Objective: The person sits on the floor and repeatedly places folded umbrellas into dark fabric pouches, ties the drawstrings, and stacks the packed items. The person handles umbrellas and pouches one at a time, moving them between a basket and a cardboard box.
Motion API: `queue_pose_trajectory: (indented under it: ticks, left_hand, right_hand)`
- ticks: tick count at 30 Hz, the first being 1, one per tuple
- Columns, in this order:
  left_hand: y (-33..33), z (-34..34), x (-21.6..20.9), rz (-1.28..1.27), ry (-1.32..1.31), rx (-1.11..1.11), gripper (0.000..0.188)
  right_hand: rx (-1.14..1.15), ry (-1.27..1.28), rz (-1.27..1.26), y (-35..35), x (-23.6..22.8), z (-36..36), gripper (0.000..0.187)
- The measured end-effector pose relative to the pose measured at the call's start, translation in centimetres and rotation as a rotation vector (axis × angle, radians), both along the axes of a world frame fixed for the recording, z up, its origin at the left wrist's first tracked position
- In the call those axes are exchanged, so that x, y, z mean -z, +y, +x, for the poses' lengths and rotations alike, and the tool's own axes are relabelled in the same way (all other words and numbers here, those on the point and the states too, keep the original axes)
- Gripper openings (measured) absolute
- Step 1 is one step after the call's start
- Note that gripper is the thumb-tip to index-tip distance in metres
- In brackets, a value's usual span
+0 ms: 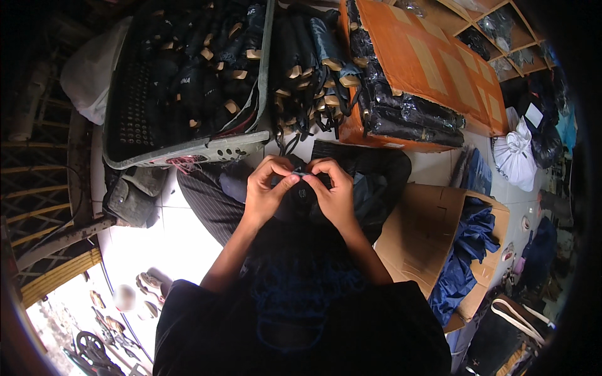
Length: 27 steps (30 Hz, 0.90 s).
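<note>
My left hand [268,188] and my right hand [333,190] meet in front of my lap, thumbs and fingertips pinched together. Between them they hold a small dark strip [301,171], too small to make out well. Under the hands, dark material [302,195] lies across my lap and blends with my dark striped trousers [210,203]. Straight beyond the hands lie several folded black umbrellas [293,44] with pale wooden handle ends and hanging straps.
A grey-green plastic crate [188,153] full of black umbrellas stands far left. Far right, an orange carton [433,53] holds plastic-wrapped black bundles. An open brown carton [419,229] with blue cloth [467,250] stands at right. A grey bag [128,200] and sandals [150,285] lie left.
</note>
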State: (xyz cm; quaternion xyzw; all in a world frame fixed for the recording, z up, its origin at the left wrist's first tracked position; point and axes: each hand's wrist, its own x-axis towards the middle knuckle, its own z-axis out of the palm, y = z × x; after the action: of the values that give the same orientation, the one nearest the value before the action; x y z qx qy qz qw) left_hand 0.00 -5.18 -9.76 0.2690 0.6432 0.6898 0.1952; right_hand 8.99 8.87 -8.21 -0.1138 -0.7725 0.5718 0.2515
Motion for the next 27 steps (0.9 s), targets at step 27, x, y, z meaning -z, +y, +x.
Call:
queue_pose_trajectory:
  ticks: [27]
  left_hand:
    - [-1.0, 0.9, -2.2, -0.061, -0.382, 0.053, 0.018]
  right_hand:
    - [0.104, -0.008, -0.269, -1.3, -1.6, -0.2, 0.03]
